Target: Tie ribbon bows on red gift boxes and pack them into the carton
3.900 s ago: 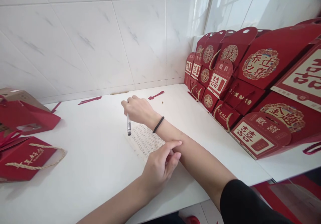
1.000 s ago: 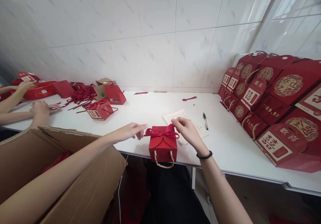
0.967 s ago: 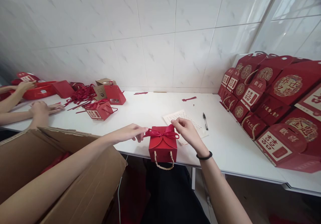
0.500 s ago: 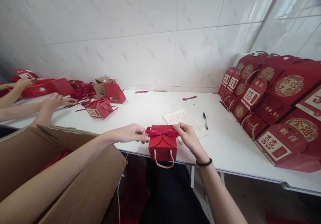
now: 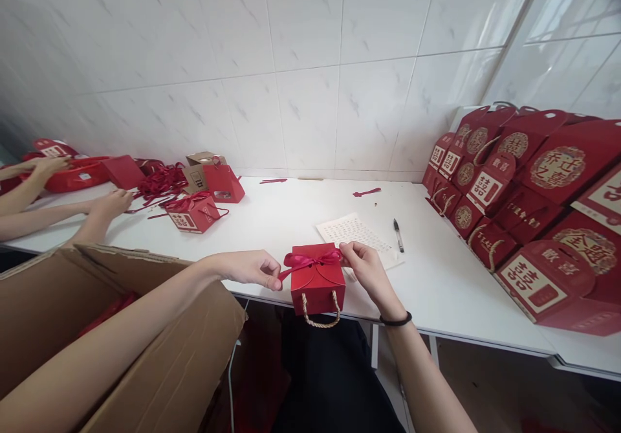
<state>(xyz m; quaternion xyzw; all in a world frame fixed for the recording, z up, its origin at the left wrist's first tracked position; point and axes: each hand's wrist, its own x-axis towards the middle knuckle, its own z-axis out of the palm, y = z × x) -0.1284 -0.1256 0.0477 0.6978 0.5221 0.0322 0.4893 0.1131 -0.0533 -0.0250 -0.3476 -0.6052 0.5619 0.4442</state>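
Observation:
In front of me, at the near edge of the white table, stands a small red gift box with a twisted cream rope handle hanging on its near side. A dark red ribbon is tied in a bow across its top. My left hand pinches a ribbon tail at the box's left and holds it away from the box. My right hand, with a black band at the wrist, is closed on the bow's right end at the box's top right edge.
Stacked red gift boxes line the right. Behind my box lie a written sheet, a pen and a ribbon piece. A cardboard carton stands at left. Beyond it are co-workers' hands, ribbons and a red box.
My left hand has moved slightly left and down, drawing a ribbon tail out from the bow. My right hand stays at the bow's right side. The co-workers' hands at left have shifted.

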